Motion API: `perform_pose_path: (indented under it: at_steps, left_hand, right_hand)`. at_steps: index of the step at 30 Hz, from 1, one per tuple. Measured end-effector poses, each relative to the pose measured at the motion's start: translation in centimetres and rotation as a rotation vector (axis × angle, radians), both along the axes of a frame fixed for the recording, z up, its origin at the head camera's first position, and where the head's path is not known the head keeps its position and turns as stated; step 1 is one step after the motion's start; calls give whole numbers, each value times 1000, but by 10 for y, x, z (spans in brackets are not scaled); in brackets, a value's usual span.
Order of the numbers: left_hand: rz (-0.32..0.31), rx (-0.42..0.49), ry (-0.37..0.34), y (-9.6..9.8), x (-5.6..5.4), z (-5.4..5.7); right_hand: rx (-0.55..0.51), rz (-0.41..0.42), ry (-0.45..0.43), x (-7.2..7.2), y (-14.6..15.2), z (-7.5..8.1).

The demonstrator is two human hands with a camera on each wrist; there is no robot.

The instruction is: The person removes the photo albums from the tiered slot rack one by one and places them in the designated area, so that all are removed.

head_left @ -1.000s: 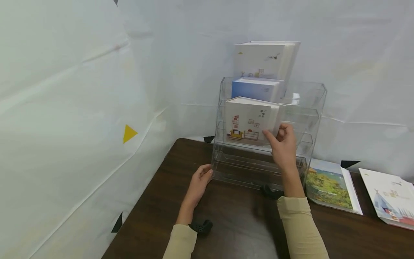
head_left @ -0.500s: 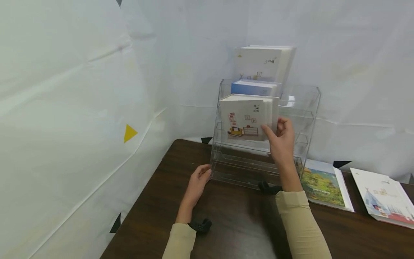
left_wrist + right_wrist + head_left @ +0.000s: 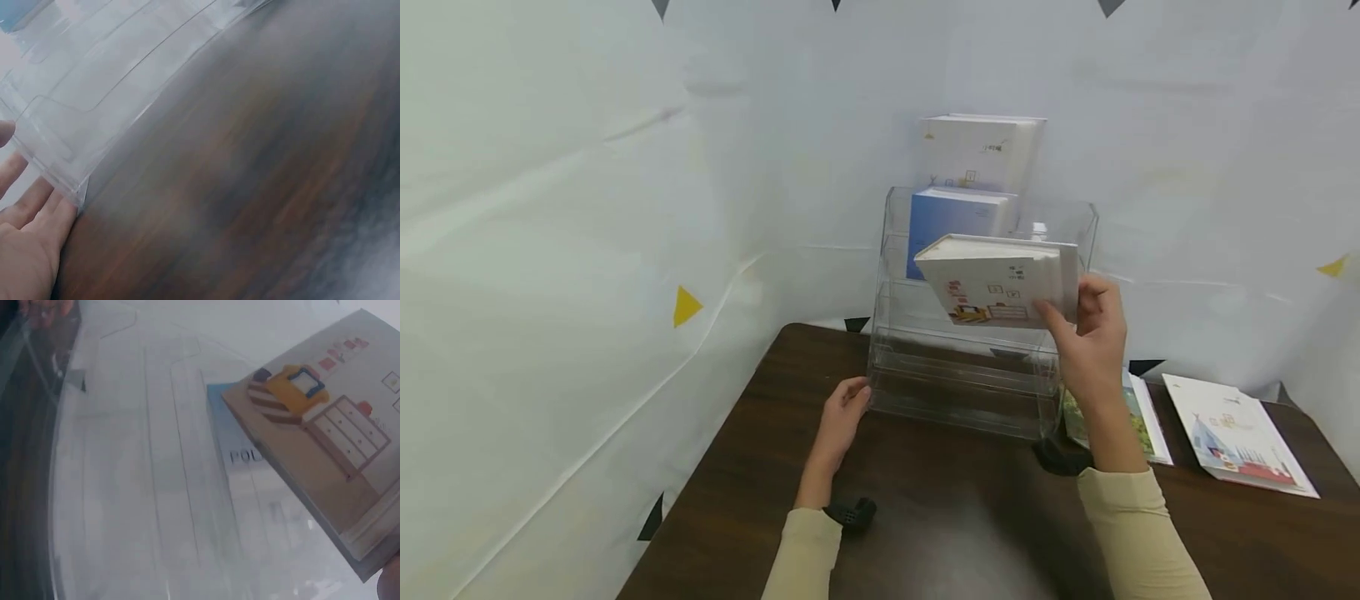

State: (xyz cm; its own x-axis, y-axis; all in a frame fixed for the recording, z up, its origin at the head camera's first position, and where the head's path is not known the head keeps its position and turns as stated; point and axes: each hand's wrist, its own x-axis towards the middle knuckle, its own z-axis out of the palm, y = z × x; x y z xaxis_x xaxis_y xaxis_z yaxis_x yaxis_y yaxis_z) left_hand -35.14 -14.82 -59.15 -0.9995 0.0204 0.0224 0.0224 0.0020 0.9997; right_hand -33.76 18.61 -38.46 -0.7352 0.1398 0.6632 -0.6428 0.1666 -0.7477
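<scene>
My right hand pinches a small white hardcover album by its right edge, thumb on the front cover. It is held tilted in front of the clear tiered display rack; its cover shows a yellow armchair and a dresser. In the right wrist view the album fills the right side, with only a fingertip showing. My left hand holds the rack's lower left front corner; in the left wrist view its fingers lie along the rack's side.
A blue album stands in a middle tier, a larger white album in the back tier. Right of the rack lie a landscape-covered book and a white book on the dark wooden table. White sheeting rises behind.
My right hand has lifted the small album out of the front tier and drawn it rightward, tilting it and uncovering more of the blue album. The left hand stays at the rack's corner.
</scene>
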Motion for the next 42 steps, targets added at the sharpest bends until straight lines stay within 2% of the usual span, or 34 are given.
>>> perform_pose_path:
  at_steps: [5, 9, 14, 18, 20, 22, 28, 31, 36, 42]
  left_hand:
    - [57, -53, 11, -6, -6, 1]
    - [77, -75, 21, -10, -11, 2]
    - [87, -71, 1, -12, -14, 1]
    - [90, -45, -16, -12, -17, 4]
    - [95, -23, -32, -12, -18, 7]
    - [112, -7, -53, -14, -18, 8]
    - [164, -16, -82, -20, -18, 11]
    - [177, -39, -95, -19, -18, 14]
    - [212, -42, -126, -16, -18, 16]
    - [233, -44, -131, -15, -17, 18]
  right_hand:
    - [124, -41, -34, 26, 25, -3]
    - [233, -139, -106, 47, 49, -12]
    - [398, -231, -223, 72, 81, -32]
    - [421, -235, -311, 89, 108, -54]
    - [410, -222, -390, 96, 124, -65]
    - [401, -199, -512, 98, 139, -75]
    - [288, -63, -975, 96, 170, -101]
    - [211, -4, -1122, 94, 179, -110]
    - [172, 36, -1228, 93, 185, -121]
    - [256, 2, -1239, 87, 184, -128]
